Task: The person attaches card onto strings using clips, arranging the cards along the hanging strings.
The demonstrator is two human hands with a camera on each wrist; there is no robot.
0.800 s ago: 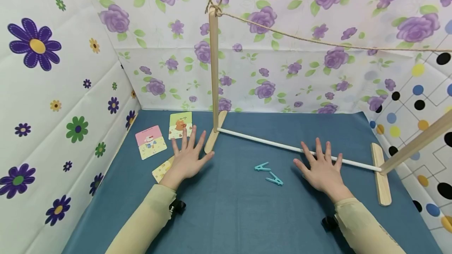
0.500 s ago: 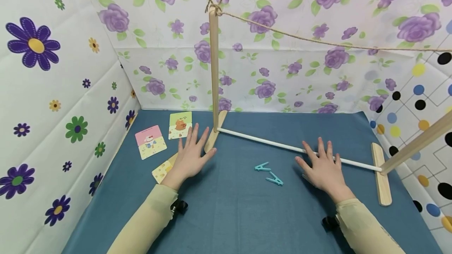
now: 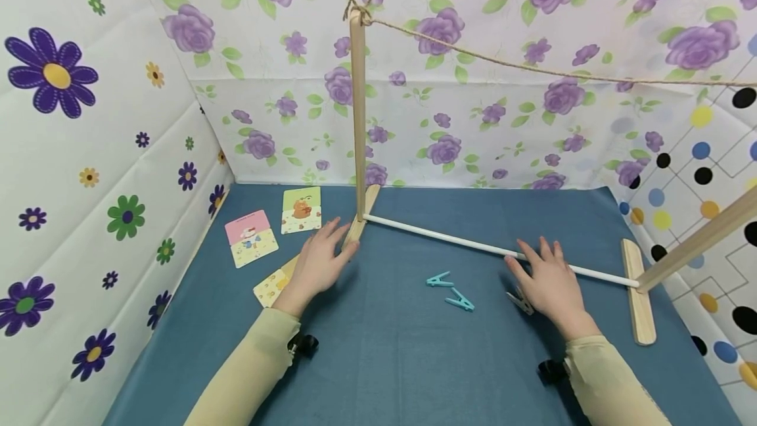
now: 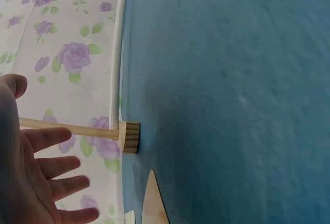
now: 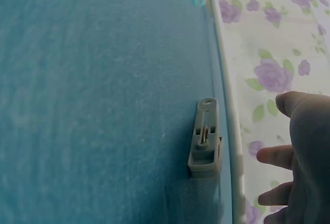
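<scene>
1. Rose-printed cloth [image 3: 491, 25] hung behind the blue, fabric-covered tabletop [image 3: 402, 360], with a daisy-printed sheet [image 3: 65, 229] along its left edge and a dotted sheet [image 3: 686, 189] along its right.
2. Left hand [image 3: 318, 263] and right hand [image 3: 551, 283] were well apart, their fingers loose and parted. The left hid part of a yellow card [image 3: 273, 288] toward the far left corner; the right, nearer the right edge, was just beside a grey clothespin [image 3: 520, 302] and blocked some of a slim white rod [image 3: 437, 236].
3. Two teal clothespins [image 3: 460, 300] lay between the hands, near the tabletop's middle.
4. Near the far left corner, a pink-and-yellow card [image 3: 251, 239] and a green-topped card [image 3: 301, 210] lay flat.
5. Pale wooden posts [image 3: 358, 117] stood on flat, round-ended feet [image 3: 638, 307]; fibrous twine [image 3: 503, 66], knotted atop the left post, sagged rightward.
</scene>
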